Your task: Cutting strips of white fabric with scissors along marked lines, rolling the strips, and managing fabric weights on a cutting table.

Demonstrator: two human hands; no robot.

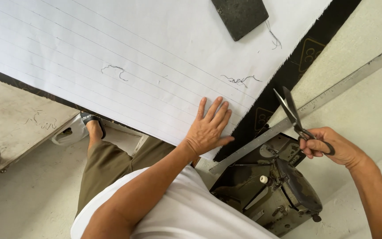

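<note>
Evidently uncut yet: left hand (208, 128) flat on white fabric (133, 57); right hand (332, 148) at three o'clock grips open scissors (293, 114).

Single head-worn view, looking steeply down from above the person's own torso. The camera sits close over the desk (368, 110), whose white lined fabric (111, 53) fills the upper frame. Both hands, the person's lap and a sandalled foot (93, 126) on the floor lie within view.
</note>
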